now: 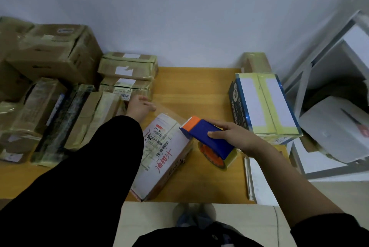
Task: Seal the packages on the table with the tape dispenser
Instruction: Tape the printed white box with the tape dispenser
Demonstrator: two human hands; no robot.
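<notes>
A white package (162,158) with red characters and barcodes lies slanted on the wooden table (195,84). My right hand (235,136) grips a blue and orange tape dispenser (207,138) just right of that package, its tape roll low over the table. My left hand (139,106) reaches past the package's far end, fingers relaxed and spread beside the taped brown boxes (127,74). Its black sleeve covers the package's left side.
Many taped cardboard boxes (52,52) crowd the table's left side. A blue and white taped box (263,104) stands at the right. White papers (257,180) lie at the front right edge. White shelving with foam boxes (335,126) stands further right.
</notes>
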